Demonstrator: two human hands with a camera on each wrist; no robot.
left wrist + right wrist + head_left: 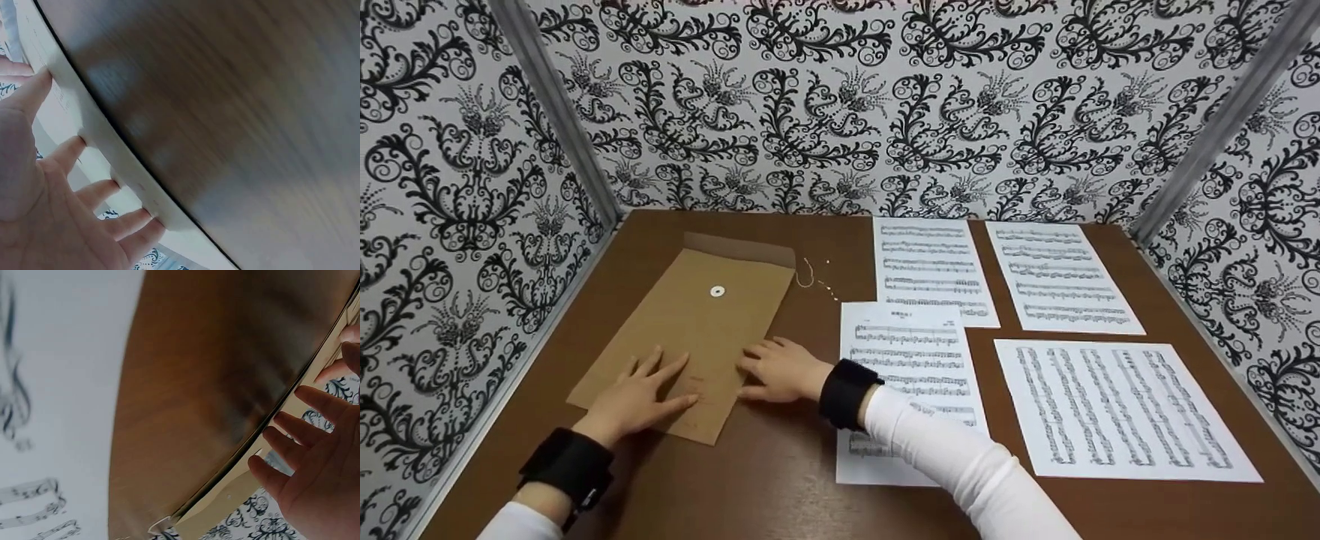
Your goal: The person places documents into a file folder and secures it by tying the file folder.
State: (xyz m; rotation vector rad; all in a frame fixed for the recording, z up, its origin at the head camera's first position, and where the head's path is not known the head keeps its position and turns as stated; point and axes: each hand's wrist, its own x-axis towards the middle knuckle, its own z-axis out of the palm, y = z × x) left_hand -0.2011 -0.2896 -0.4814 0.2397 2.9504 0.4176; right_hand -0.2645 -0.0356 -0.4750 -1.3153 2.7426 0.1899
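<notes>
A brown paper envelope lies slanted on the left of the table, its flap unfolded at the far end. A white round button sits below the flap, and a thin string trails from the right corner. My left hand rests on the envelope's near left part with fingers spread; the left wrist view shows its fingertips against the paper. My right hand touches the envelope's right edge with its fingertips. In the right wrist view its fingers are extended along that edge.
One sheet of printed music lies partly under my right forearm, overlapping another sheet behind it. Two more sheets lie at the right, one upright and one turned sideways. Small white bits dot the brown table. Patterned walls enclose it.
</notes>
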